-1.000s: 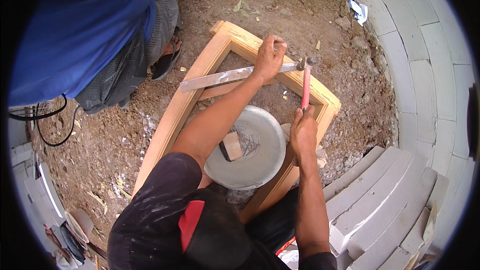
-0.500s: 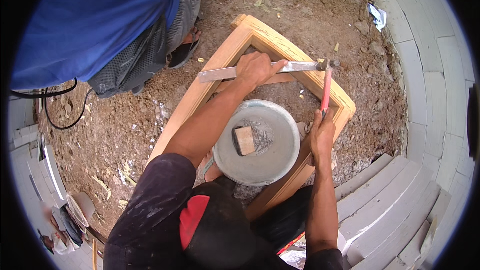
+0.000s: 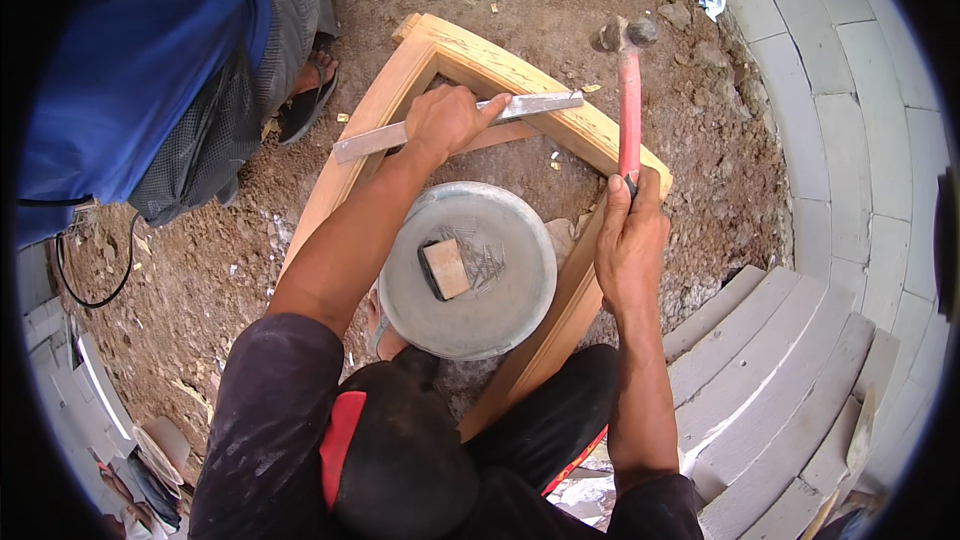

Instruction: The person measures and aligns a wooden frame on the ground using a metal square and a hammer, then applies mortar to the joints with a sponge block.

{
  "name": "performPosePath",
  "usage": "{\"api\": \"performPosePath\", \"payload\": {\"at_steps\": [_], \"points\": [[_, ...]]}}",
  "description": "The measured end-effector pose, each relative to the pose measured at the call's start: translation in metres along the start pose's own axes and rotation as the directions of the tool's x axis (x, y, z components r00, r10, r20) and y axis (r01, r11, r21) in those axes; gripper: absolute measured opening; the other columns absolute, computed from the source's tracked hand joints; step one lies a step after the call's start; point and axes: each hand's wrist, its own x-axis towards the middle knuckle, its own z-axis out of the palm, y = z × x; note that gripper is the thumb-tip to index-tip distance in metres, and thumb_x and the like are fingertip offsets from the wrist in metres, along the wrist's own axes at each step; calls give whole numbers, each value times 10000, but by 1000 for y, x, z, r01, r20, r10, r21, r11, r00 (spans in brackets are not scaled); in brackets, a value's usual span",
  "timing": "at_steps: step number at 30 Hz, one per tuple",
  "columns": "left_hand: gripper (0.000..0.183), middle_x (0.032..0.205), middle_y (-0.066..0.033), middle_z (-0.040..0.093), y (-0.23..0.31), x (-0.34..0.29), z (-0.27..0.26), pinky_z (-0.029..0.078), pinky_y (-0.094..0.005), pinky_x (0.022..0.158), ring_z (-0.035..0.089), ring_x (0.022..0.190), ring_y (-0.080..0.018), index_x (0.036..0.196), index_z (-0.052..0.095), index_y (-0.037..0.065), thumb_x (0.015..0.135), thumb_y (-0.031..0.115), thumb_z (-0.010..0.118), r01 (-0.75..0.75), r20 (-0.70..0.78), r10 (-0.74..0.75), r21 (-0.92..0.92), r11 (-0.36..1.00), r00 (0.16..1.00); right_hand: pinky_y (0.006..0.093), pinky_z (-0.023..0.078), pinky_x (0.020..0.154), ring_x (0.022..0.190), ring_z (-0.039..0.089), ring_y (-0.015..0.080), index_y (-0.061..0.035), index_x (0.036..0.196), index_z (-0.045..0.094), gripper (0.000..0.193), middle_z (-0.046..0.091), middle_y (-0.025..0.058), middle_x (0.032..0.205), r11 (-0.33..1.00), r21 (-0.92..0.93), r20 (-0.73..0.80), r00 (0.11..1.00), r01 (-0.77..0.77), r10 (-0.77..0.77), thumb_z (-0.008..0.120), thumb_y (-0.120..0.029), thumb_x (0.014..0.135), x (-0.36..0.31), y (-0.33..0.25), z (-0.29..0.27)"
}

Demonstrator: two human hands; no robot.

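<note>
The hammer (image 3: 628,110) has lifted away: half a second ago its head met the right end of the pale gray strip (image 3: 545,104), and now it stands apart from it, farther off and to the right. The right hand (image 3: 633,240) is closed round the dark lower end of the red handle, with the head pointing to the far side. The left hand (image 3: 445,120) is clenched over the strip near its middle. The strip lies slantwise over the far corner of a wooden frame (image 3: 500,48), reaching from the left rail across to the far rail, while a thin wooden brace (image 3: 505,136) runs just on the near side of it. Nearer, within the frame, sits a round gray basin (image 3: 470,335) holding a block (image 3: 446,269) with a pale top and dark side, and a heap of nails (image 3: 487,267) touching or just beside its right. Around all this spreads rough brown soil (image 3: 230,270). To the far left is another person in blue (image 3: 140,70); to the near right lie stacked gray blocks (image 3: 760,370), and a pale block wall (image 3: 850,140) curves along the right.
</note>
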Motion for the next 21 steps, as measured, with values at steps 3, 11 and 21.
{"api": "performPosePath", "payload": {"at_steps": [3, 11, 21], "points": [[831, 948, -210, 759, 4, 0, -2, 565, -464, 829, 730, 956, -356, 883, 797, 14, 928, 762, 438, -13, -2, 13, 4, 1000, 1000, 467, 428, 538, 547, 586, 386, 0, 1139, 497, 227, 557, 203, 632, 993, 91, -139, 988, 78, -65, 488, -221, 1090, -2, -1, 4], [832, 937, -196, 761, 9, 1, -2, 567, -460, 816, 731, 937, -351, 878, 795, 17, 928, 766, 437, -14, 16, 14, -22, 1000, 1000, 494, 436, 555, 596, 612, 402, -8, 1075, 510, 268, 587, 231, 665, 991, -79, 52, 992, -107, 111, 471, -272, 1095, 7, 10, -4], [832, 890, -196, 758, 8, -1, -3, 566, -464, 804, 731, 916, -356, 849, 790, 6, 931, 756, 439, -5, 14, 5, -34, 999, 1000, 561, 488, 593, 692, 658, 506, -9, 1132, 474, 258, 627, 295, 691, 964, -262, 51, 998, 49, -37, 490, -257, 1067, 15, 25, 3]]}}
